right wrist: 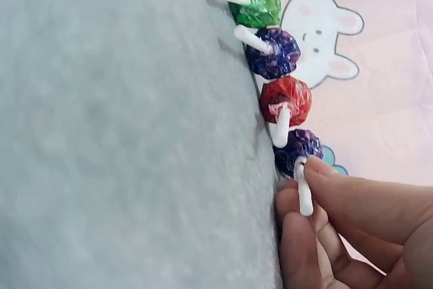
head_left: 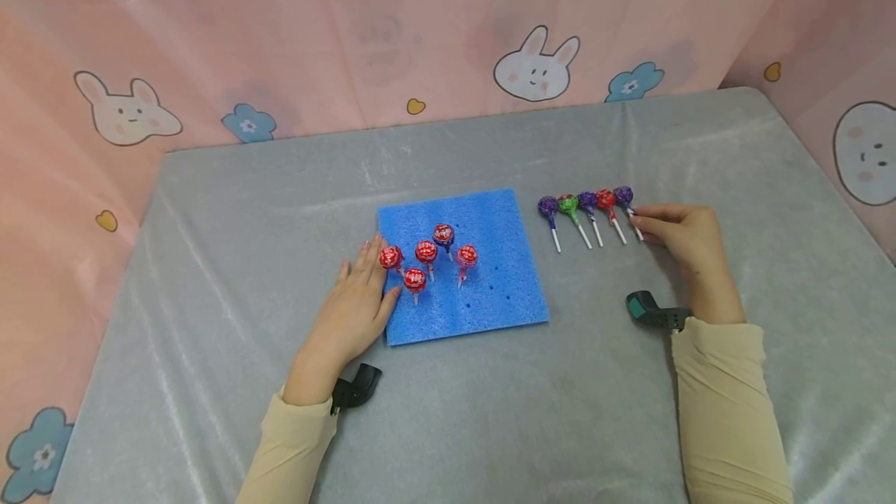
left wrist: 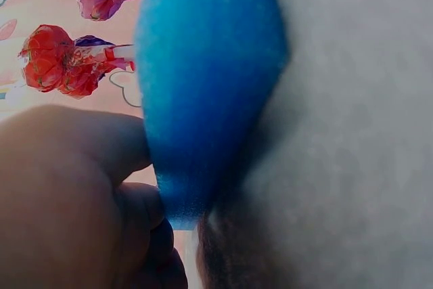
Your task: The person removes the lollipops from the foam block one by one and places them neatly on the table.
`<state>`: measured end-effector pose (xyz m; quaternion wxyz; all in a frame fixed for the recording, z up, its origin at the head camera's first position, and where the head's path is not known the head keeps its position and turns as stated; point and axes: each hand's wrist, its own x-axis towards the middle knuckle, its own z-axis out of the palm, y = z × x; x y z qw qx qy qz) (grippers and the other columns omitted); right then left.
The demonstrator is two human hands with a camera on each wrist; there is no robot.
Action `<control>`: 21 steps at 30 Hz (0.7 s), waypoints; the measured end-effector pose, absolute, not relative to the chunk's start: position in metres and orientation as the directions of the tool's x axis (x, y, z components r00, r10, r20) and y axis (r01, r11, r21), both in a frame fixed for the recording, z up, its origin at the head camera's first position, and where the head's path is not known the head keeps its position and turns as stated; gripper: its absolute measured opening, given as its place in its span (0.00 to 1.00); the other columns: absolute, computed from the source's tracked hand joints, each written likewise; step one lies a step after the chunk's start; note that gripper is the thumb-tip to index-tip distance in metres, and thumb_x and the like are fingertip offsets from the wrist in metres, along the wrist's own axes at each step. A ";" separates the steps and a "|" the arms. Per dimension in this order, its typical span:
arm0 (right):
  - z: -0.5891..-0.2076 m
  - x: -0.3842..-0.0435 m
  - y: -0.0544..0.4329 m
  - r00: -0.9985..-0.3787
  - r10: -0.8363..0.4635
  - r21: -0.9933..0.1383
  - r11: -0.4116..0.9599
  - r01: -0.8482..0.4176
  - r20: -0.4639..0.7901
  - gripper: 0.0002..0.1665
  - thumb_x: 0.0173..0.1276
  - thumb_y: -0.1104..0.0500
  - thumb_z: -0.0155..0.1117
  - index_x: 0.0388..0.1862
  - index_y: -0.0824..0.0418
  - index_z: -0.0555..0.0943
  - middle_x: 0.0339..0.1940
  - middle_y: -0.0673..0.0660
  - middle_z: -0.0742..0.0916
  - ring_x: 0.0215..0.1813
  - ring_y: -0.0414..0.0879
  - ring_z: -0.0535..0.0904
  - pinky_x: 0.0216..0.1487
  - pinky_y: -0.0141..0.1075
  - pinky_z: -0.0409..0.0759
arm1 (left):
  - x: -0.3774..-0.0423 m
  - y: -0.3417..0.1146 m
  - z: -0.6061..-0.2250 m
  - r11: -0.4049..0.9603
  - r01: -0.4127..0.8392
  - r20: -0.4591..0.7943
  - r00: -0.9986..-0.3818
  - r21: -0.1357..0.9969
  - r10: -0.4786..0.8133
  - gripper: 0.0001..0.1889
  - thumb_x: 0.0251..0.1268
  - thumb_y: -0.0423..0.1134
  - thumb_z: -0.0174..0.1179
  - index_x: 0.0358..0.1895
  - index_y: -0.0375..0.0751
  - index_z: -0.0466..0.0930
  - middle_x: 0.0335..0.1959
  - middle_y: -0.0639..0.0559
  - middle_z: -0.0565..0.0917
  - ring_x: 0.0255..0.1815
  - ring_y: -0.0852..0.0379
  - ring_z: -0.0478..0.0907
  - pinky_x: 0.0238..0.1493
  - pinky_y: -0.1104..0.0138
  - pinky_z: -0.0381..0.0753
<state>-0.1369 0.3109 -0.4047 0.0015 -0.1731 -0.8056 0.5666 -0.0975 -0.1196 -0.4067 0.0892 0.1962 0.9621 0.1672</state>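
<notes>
My right hand pinches the white stick of a purple-wrapped lollipop between thumb and fingertips, and its candy end still lies on the table. This lollipop is the rightmost of a row; a red one lies beside it. Along the left edge of a blue foam board lies my left hand, fingers stretched out, thumb on the board's near-left part. Several lollipops stand upright in the board by their sticks, among them a red one close to the thumb. In the left wrist view, fingers touch the board's side.
Further along the row lie two purple lollipops and a green one. Small dark holes show in the board's right half. A grey cloth covers the table; a pink patterned curtain hangs behind.
</notes>
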 end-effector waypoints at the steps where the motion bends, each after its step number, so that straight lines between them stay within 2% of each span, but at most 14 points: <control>1: -0.405 -0.137 0.312 -0.942 0.273 -0.916 0.290 0.276 -0.198 0.18 0.61 0.67 0.66 0.21 0.42 0.84 0.22 0.32 0.82 0.27 0.27 0.78 0.29 0.21 0.78 | -0.097 -0.120 -0.407 0.867 0.348 -0.106 -0.907 0.357 0.407 0.32 0.74 0.46 0.44 0.72 0.29 0.50 0.76 0.41 0.43 0.75 0.45 0.40 0.71 0.48 0.42; 3: -0.404 -0.137 0.312 -0.942 0.264 -0.914 0.292 0.281 -0.205 0.16 0.60 0.67 0.67 0.23 0.44 0.86 0.23 0.32 0.82 0.28 0.27 0.78 0.29 0.21 0.78 | -0.097 -0.120 -0.407 0.867 0.348 -0.105 -0.907 0.356 0.407 0.32 0.74 0.46 0.44 0.72 0.29 0.50 0.76 0.41 0.43 0.75 0.45 0.40 0.71 0.48 0.42; 6: -0.402 -0.136 0.311 -0.939 0.270 -0.878 0.368 0.305 -0.212 0.05 0.60 0.64 0.68 0.33 0.55 0.88 0.24 0.32 0.81 0.29 0.27 0.76 0.29 0.21 0.77 | -0.097 -0.120 -0.407 0.867 0.350 -0.103 -0.907 0.355 0.409 0.32 0.74 0.46 0.44 0.72 0.29 0.50 0.76 0.41 0.43 0.75 0.45 0.40 0.71 0.48 0.42; 7: -0.402 -0.136 0.311 -0.936 0.279 -0.858 0.405 0.316 -0.214 0.07 0.59 0.62 0.69 0.37 0.60 0.88 0.24 0.31 0.80 0.29 0.27 0.75 0.29 0.21 0.77 | -0.097 -0.120 -0.408 0.867 0.352 -0.101 -0.907 0.354 0.409 0.32 0.74 0.46 0.44 0.72 0.29 0.50 0.76 0.41 0.43 0.75 0.45 0.40 0.71 0.48 0.42; 9: -0.401 -0.136 0.309 -0.932 0.292 -0.818 0.469 0.334 -0.214 0.17 0.60 0.60 0.69 0.45 0.69 0.84 0.25 0.31 0.79 0.29 0.28 0.75 0.29 0.21 0.76 | -0.097 -0.120 -0.408 0.866 0.354 -0.099 -0.906 0.353 0.411 0.32 0.74 0.46 0.44 0.72 0.29 0.50 0.76 0.41 0.42 0.75 0.45 0.40 0.71 0.48 0.43; 11: -0.401 -0.137 0.307 -0.930 0.298 -0.791 0.507 0.343 -0.213 0.23 0.60 0.59 0.69 0.50 0.74 0.81 0.25 0.31 0.79 0.28 0.28 0.74 0.28 0.21 0.76 | -0.097 -0.120 -0.408 0.865 0.353 -0.099 -0.907 0.355 0.410 0.32 0.74 0.46 0.44 0.72 0.29 0.50 0.76 0.41 0.42 0.75 0.45 0.40 0.71 0.48 0.42; 17: -0.401 -0.137 0.306 -0.937 0.289 -0.786 0.526 0.325 -0.195 0.24 0.61 0.60 0.68 0.51 0.77 0.78 0.22 0.29 0.77 0.26 0.27 0.74 0.28 0.21 0.75 | -0.097 -0.120 -0.407 0.867 0.347 -0.104 -0.908 0.358 0.407 0.31 0.74 0.46 0.44 0.72 0.29 0.51 0.76 0.41 0.42 0.75 0.45 0.40 0.71 0.48 0.42; 21: -0.402 -0.137 0.308 -0.932 0.310 -0.815 0.480 0.324 -0.189 0.21 0.61 0.59 0.68 0.47 0.74 0.80 0.20 0.29 0.78 0.25 0.27 0.75 0.27 0.21 0.76 | -0.097 -0.119 -0.407 0.865 0.348 -0.103 -0.907 0.361 0.408 0.32 0.75 0.46 0.44 0.72 0.29 0.49 0.76 0.41 0.42 0.75 0.45 0.40 0.71 0.48 0.43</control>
